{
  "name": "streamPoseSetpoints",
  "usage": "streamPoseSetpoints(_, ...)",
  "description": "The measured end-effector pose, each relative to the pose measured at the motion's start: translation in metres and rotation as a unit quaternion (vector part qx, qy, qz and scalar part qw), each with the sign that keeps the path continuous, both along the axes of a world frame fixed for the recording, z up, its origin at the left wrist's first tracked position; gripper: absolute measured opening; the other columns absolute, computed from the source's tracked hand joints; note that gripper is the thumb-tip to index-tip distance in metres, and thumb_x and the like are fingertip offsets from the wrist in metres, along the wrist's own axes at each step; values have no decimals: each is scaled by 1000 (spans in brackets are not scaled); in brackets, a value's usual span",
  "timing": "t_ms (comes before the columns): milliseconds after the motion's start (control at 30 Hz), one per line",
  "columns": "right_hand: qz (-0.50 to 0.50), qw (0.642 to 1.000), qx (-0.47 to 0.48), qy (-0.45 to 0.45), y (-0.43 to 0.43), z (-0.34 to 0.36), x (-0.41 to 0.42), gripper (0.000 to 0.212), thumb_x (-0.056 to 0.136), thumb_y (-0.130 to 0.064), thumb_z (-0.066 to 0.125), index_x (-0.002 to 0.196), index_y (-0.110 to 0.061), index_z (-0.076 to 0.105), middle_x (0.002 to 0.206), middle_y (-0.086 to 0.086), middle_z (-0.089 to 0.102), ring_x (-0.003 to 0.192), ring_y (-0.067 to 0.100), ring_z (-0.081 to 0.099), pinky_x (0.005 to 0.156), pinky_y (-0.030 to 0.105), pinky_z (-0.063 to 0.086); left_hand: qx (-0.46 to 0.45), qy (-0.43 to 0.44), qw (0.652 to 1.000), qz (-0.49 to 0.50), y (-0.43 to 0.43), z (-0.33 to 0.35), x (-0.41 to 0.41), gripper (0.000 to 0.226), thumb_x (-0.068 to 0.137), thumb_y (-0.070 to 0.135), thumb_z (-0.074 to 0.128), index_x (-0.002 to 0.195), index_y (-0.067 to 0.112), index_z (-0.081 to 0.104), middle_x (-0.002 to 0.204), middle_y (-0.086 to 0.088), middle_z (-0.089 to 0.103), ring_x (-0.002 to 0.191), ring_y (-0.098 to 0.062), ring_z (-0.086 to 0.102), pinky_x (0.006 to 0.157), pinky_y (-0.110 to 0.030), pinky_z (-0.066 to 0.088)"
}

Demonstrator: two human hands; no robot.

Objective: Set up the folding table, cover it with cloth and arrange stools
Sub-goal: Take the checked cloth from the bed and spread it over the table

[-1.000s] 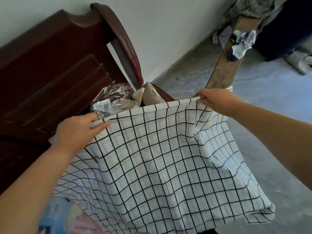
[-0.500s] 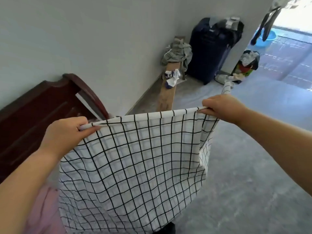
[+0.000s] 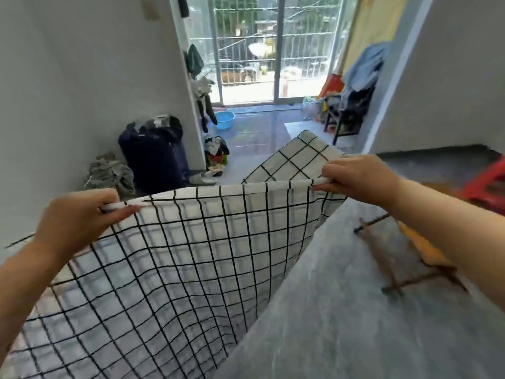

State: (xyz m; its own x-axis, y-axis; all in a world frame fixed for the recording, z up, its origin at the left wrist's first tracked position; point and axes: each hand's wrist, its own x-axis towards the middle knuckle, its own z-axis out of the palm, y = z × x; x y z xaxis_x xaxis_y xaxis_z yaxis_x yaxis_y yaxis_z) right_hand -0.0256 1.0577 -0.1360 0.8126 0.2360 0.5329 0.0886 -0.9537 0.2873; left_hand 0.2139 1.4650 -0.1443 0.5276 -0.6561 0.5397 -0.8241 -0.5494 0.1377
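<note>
A white cloth with a black grid (image 3: 191, 255) hangs spread in front of me, its top hem stretched between both hands. My left hand (image 3: 79, 217) pinches the hem's left end. My right hand (image 3: 360, 179) pinches the right end, and a loose flap of the cloth (image 3: 292, 162) swings up behind it. At the right, under my right forearm, the folding table's rusty metal legs (image 3: 382, 258) and a strip of its orange-brown top (image 3: 423, 247) show, blurred. A red stool (image 3: 489, 184) is partly visible at the right edge.
A dark suitcase (image 3: 155, 160) and a heap of grey clothes (image 3: 109, 173) stand by the left wall. A blue basin (image 3: 224, 120) and a clothes pile (image 3: 217, 151) sit near the balcony door. A clothes-laden chair (image 3: 352, 110) stands at the right. Grey floor lies ahead.
I have turned right from the wooden bed frame toward the room, carrying the cloth along. The cloth's right side has swung up, and the table legs and red stool have come into view.
</note>
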Motion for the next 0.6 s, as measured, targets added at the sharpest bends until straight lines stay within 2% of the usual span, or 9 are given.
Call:
streamPoseSetpoints(33,-13,1000,-10,-16,-14,10,-29,55,92,-53,34,60,-13,50,51,3,52,43,22,53,41,20,28,-3,-6,1000,-28,-27,5,-7,48,80,45,67,56,29,29,63,6,42,49,-18,30,45,-28,33)
streamPoseSetpoints(100,-42,998,-30,-33,-40,25,-77,53,93,-51,36,60,-12,50,52,3,52,44,23,53,40,21,31,2,-14,998,-68,-78,13,-19,50,80,53,65,55,25,32,48,0,31,43,-16,33,45,-30,35)
streamPoseSetpoints(133,-60,997,-38,-36,-52,30,-99,52,94,-50,36,60,-12,50,53,3,51,45,24,53,39,23,32,7,-14,996,-82,-102,16,-25,50,79,54,65,54,25,33,44,5,30,42,-17,36,43,-30,35)
streamPoseSetpoints(300,-141,988,-48,-37,-107,35,-187,56,95,-52,32,63,-11,53,56,6,55,48,27,57,38,29,37,23,-6,989,-144,-218,25,-59,43,72,45,68,53,25,35,44,1,36,43,-23,37,44,-29,33)
streamPoseSetpoints(367,-178,983,-40,-23,-128,29,-214,59,96,-54,30,66,-10,56,58,5,58,50,28,59,40,30,40,26,-1,985,-168,-259,23,-67,41,72,42,71,53,20,43,44,-2,42,44,-25,41,45,-31,37)
streamPoseSetpoints(500,-237,971,-30,-6,-170,20,-260,57,95,-55,29,62,-15,51,54,1,53,47,23,55,40,27,33,36,28,973,-228,-344,18,-82,49,75,60,63,58,16,49,49,-1,49,50,-22,48,49,-31,38)
streamPoseSetpoints(600,-282,959,-20,6,-200,12,-287,56,94,-58,27,61,-17,47,53,0,50,47,23,54,40,27,34,41,44,965,-254,-406,12,-96,44,75,52,64,60,12,52,49,0,49,53,-25,50,49,-28,32)
